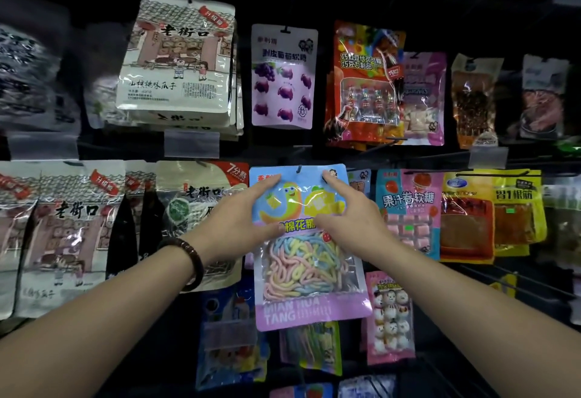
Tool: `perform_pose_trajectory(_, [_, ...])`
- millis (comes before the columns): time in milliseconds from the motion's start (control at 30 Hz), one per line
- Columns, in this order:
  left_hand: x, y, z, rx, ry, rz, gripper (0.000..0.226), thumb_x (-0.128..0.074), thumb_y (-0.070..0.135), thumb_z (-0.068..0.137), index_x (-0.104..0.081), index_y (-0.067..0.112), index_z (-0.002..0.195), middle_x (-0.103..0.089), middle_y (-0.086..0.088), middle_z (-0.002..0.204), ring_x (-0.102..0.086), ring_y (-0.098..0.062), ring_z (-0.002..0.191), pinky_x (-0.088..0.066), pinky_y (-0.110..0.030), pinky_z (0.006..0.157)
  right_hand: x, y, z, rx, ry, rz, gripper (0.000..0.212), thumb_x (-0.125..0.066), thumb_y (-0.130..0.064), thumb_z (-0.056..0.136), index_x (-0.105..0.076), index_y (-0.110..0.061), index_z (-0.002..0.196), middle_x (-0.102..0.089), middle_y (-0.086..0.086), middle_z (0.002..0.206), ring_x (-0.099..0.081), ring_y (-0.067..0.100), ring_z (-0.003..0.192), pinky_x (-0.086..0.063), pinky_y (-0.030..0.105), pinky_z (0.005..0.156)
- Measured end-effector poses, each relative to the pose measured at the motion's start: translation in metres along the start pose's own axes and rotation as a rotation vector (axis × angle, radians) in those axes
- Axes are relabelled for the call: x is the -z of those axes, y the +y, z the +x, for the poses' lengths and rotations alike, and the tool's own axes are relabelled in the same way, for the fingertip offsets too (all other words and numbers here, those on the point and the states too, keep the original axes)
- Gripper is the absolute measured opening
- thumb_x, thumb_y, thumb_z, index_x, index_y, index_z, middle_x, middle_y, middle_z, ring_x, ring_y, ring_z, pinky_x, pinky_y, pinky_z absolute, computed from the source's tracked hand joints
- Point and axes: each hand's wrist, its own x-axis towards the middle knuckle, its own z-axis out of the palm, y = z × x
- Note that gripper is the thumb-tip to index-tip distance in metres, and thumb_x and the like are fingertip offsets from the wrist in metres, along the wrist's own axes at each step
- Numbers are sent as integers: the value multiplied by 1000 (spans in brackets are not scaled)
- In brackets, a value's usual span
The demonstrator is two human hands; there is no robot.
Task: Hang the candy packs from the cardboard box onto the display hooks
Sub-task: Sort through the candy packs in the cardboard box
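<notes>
While both hands lie on it, candy pack (306, 275) sits at middle row of rack, top edge at hook (300, 168); hook tip shows at the hang hole, can't tell how far on. Left hand (242, 218): index straight up along pack's top left corner, thumb spread wide across the front lower down, both flat on the film, not curled; other fingers hidden. Right hand (349, 218): same pose mirrored, index at top right corner, thumb on the front near the middle. Thumbs near each other, not touching. Bead bracelet (188, 261) on left wrist. Grape pack (283, 77) hangs directly above, pink pack (408, 209) just right, seed bag (185, 209) just left.
</notes>
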Motion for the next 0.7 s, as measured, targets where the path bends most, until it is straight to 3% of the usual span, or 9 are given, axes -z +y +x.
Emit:
perform_pose_trajectory(133, [-7,-5,6,75,-31,76,96,-80,41,90,-20,51,163,-47,3,162,-61,-23,131,-48,-38,112,-10,6,13,-54,-36,-4,90,-68,-13,89,-31,-50,163,-73,8,98,-47,10,46,-50,38,49])
perform_pose_trajectory(200, [-13,-8,15,147,-71,120,98,-78,39,89,-16,52,164,-62,-5,143,-69,-27,112,-56,-38,98,-19,10,26,-106,-58,-7,93,-69,-15,89,-26,-51,164,-69,4,112,-54,10,53,-49,30,48])
perform_pose_trajectory(267, [-19,-10,22,195,-111,152,102,-77,37,87,-11,53,163,-66,-7,132,-69,-25,96,-59,-38,88,-29,14,39,-167,-87,-18,99,-71,-21,87,-18,-57,162,-59,9,138,-66,19,73,-49,25,49])
perform_pose_trajectory(400, [-27,-16,26,292,-149,158,111,-79,40,81,-3,62,158,-46,-16,158,-66,-28,108,-57,-39,96,-44,19,57,-225,-128,-110,108,-76,-29,84,-7,-62,160,-34,19,162,-68,42,113,-55,32,63])
perform_pose_trajectory(500, [-27,-14,15,309,-169,173,101,-77,40,92,-7,56,163,-31,-24,161,-59,-27,103,-49,-38,99,-41,17,50,-230,-135,-128,102,-73,-25,92,-7,-56,164,-12,16,169,-70,41,106,-54,32,65])
perform_pose_trajectory(533, [-26,-13,7,295,-168,178,97,-76,40,94,-9,54,163,-30,-25,161,-58,-31,110,-48,-40,103,-38,17,45,-224,-123,-139,96,-70,-25,96,-9,-52,165,-10,13,169,-71,37,100,-56,34,68])
perform_pose_trajectory(600, [-22,-13,-11,260,-134,193,90,-73,43,95,-15,53,163,-38,-21,155,-54,-37,126,-47,-46,109,-30,19,32,-192,-83,-204,87,-66,-30,99,-14,-46,167,-13,10,166,-68,30,95,-58,38,83])
perform_pose_trajectory(700, [-18,-17,-44,219,-85,200,81,-73,48,91,-30,47,159,-52,-10,134,-57,-31,119,-52,-44,101,-19,21,2,-119,-49,-302,76,-66,-38,98,-29,-36,164,-30,9,158,-58,30,110,-51,41,98])
